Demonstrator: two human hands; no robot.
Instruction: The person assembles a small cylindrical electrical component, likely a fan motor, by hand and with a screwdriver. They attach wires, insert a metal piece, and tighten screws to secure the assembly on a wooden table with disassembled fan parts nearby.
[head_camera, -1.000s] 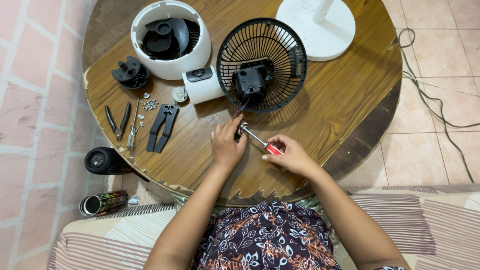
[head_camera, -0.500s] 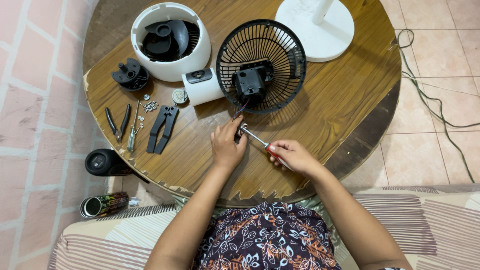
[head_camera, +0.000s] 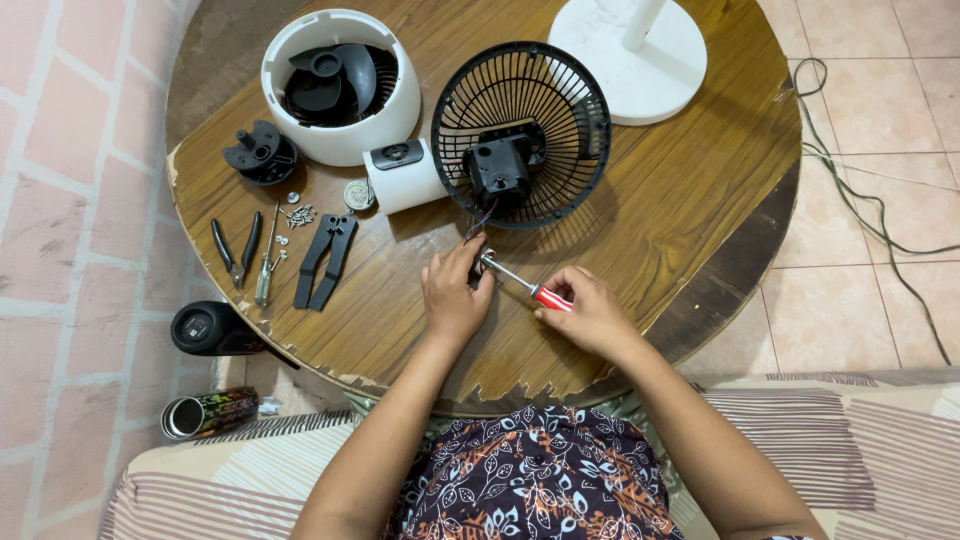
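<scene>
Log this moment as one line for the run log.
left hand: pinching small part at screwdriver tip | right hand: gripping screwdriver | black fan grille: just beyond

Home (lived-in): striped sofa (head_camera: 860, 440), tiled floor (head_camera: 880, 130), worn round wood table (head_camera: 680, 210).

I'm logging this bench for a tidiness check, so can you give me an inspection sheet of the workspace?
Surface: round wooden table, its near edge chipped and worn.
Job's things: red-handled screwdriver in the right hand, tip at a small part pinched by the left hand; black fan grille with motor just beyond.
Clutter: white fan housing, white round base, black cap, loose screws, pliers, black tool.
Fingers: both hands closed on what they hold.
Cables: coloured wires from the motor; cord on the floor.
Surroundings: tiled floor, black speaker, can, striped seat.
</scene>
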